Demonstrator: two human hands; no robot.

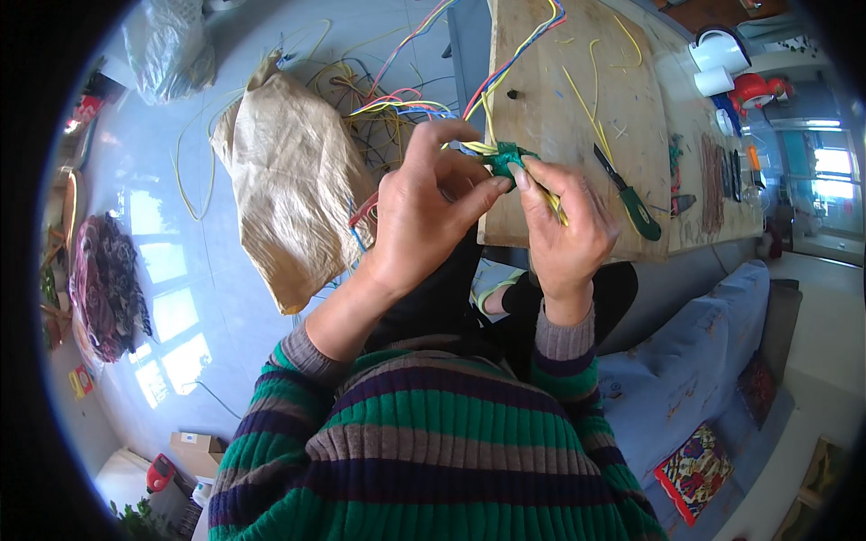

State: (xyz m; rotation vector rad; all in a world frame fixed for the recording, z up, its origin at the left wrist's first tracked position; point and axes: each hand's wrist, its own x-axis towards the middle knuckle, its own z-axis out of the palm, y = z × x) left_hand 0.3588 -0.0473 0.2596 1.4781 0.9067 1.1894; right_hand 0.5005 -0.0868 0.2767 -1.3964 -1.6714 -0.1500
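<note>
My two hands meet over the near left edge of a wooden board, at a small green plastic connector (507, 160) with several coloured wires running out of it. Thumb and fingers of my left hand (419, 203) close on the connector's left end. My right hand (568, 216) pinches its right side, with yellow wire showing below the fingers. From the connector, a bundle of red, blue and yellow wires (510, 56) rises past the top of the view. A green-handled knife (637, 209) lies on the board to the right of my right hand.
Yellow wire offcuts (591, 108) lie on the wooden board (541, 113). A tan sack (293, 171) and tangled wires (374, 144) are on the left. White mugs (719, 52) stand at the far right, beyond strands of brown wire (712, 185). A covered sofa (686, 334) stands at right.
</note>
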